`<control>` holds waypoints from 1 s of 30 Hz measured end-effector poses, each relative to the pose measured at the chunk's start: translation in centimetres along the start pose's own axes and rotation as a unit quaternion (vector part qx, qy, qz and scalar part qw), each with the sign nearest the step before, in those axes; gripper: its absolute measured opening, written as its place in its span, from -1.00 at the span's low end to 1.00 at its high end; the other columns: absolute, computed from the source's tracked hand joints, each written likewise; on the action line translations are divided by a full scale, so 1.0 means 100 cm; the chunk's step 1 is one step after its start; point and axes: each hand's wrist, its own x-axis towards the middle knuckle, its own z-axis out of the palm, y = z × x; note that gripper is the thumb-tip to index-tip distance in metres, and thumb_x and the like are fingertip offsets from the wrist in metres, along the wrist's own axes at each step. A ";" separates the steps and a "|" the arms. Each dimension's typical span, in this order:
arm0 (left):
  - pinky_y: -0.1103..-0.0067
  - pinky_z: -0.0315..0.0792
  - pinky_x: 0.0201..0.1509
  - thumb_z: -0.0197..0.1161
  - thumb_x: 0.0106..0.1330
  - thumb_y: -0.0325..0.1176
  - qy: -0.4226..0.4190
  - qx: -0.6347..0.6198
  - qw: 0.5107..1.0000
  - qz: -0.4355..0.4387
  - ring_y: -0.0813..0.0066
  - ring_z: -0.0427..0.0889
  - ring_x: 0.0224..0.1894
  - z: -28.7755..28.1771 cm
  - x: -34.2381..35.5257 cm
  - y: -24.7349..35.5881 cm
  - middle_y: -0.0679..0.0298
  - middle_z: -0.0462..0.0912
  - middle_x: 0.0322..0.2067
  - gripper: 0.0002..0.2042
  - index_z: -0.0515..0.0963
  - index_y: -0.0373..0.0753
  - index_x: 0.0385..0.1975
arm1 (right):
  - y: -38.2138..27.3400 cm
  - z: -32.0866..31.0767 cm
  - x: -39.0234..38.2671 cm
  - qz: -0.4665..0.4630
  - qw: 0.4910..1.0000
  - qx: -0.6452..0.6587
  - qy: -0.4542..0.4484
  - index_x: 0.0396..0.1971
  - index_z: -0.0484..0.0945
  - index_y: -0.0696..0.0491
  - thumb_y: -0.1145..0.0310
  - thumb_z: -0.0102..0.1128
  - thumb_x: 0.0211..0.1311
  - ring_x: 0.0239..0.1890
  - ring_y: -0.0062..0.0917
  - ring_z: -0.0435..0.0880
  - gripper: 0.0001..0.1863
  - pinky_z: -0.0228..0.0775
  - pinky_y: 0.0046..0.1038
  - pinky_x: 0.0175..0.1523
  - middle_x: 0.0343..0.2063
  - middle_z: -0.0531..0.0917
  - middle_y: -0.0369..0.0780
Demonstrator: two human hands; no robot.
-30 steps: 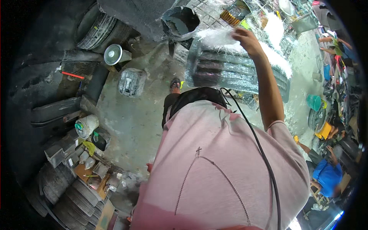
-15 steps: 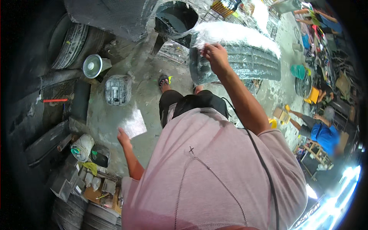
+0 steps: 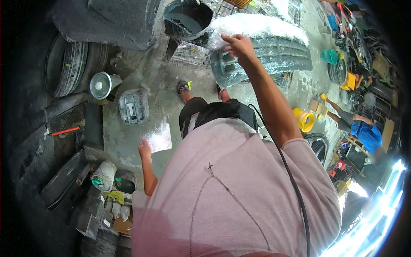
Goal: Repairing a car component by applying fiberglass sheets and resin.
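Note:
My left hand (image 3: 145,148) is closed on a square white fibre sheet (image 3: 161,136), held low beside my left leg. My right hand (image 3: 239,48) is at the near left edge of a band of white fibrous mat (image 3: 269,25), thumb and fingers bent on it. The mat lies along the far part of a glossy grey ribbed panel (image 3: 274,58). A dark, open round vessel (image 3: 187,18) stands just left of the panel.
Tyres (image 3: 68,68), a round metal container (image 3: 102,85), a grey jug (image 3: 133,107) and buckets (image 3: 103,175) are on the left. At right are a yellow bucket (image 3: 303,120), a green bucket (image 3: 329,56) and a person in blue (image 3: 366,135) among clutter.
My left hand has come into view with the white sheet. My right hand moved leftward along the mat, then slightly up in the picture. The view has shifted, showing the yellow bucket.

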 end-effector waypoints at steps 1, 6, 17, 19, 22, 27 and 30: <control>0.44 0.46 -0.47 -0.06 0.49 0.13 -0.016 -0.009 0.999 -0.026 0.40 0.61 -0.46 0.003 -0.005 -0.008 0.19 0.65 -0.43 -0.39 0.57 -0.45 -0.15 | 0.000 0.003 0.002 -0.009 1.000 -0.020 0.003 -0.28 0.58 0.24 0.30 0.43 0.09 -0.48 -0.57 0.65 -0.66 0.45 -0.58 -0.43 -0.47 0.66 -0.18; 0.44 0.45 -0.57 -0.02 0.44 0.18 -0.031 -0.035 0.997 -0.064 0.39 0.67 -0.41 -0.008 -0.016 -0.044 0.21 0.68 -0.32 -0.42 0.55 -0.31 -0.06 | -0.010 -0.013 0.005 -0.172 0.972 0.146 0.065 -0.21 0.59 0.15 0.39 0.33 0.23 -0.46 -0.57 0.63 -0.79 0.41 -0.57 -0.39 -0.42 0.66 -0.24; 0.44 0.48 -0.54 -0.04 0.46 0.17 0.011 -0.056 0.994 -0.097 0.37 0.69 -0.37 -0.027 -0.022 -0.054 0.19 0.68 -0.29 -0.41 0.53 -0.35 -0.05 | 0.031 0.022 0.038 -0.065 0.984 -0.064 0.154 -0.36 0.61 0.31 0.23 0.41 0.11 -0.54 -0.51 0.66 -0.62 0.49 -0.50 -0.36 -0.54 0.69 -0.14; 0.43 0.48 -0.53 -0.04 0.46 0.17 0.021 -0.033 0.995 -0.088 0.36 0.69 -0.36 -0.027 -0.018 -0.045 0.17 0.68 -0.29 -0.40 0.53 -0.37 -0.06 | 0.031 0.024 0.035 -0.086 0.941 -0.272 0.181 -0.33 0.61 0.32 0.17 0.43 0.07 -0.56 -0.53 0.67 -0.55 0.51 -0.47 -0.33 -0.56 0.70 -0.11; 0.43 0.49 -0.51 -0.03 0.45 0.17 0.007 -0.033 0.997 -0.070 0.34 0.69 -0.36 -0.023 -0.012 -0.033 0.14 0.68 -0.28 -0.39 0.52 -0.41 -0.07 | 0.024 0.028 0.022 -0.111 0.930 -0.268 0.225 -0.27 0.57 0.26 0.10 0.42 0.04 -0.47 -0.39 0.71 -0.51 0.53 -0.36 -0.22 -0.52 0.71 -0.09; 0.42 0.47 -0.49 0.02 0.43 0.19 -0.015 -0.073 0.996 -0.046 0.34 0.70 -0.33 -0.018 -0.012 -0.026 0.17 0.69 -0.25 -0.40 0.52 -0.35 -0.03 | 0.000 0.002 -0.005 -0.241 0.888 -0.233 0.314 -0.22 0.53 0.24 0.07 0.44 0.04 -0.23 -0.17 0.69 -0.47 0.49 -0.26 -0.07 -0.33 0.69 -0.01; 0.46 0.48 -0.51 0.00 0.44 0.18 -0.033 -0.059 0.996 -0.051 0.37 0.69 -0.38 -0.017 -0.016 -0.033 0.17 0.70 -0.30 -0.40 0.53 -0.36 -0.07 | -0.025 -0.026 0.009 -0.434 0.789 -0.359 0.245 -0.18 0.61 0.10 0.24 0.42 0.07 -0.16 -0.18 0.67 -0.65 0.49 -0.29 -0.09 -0.22 0.67 -0.05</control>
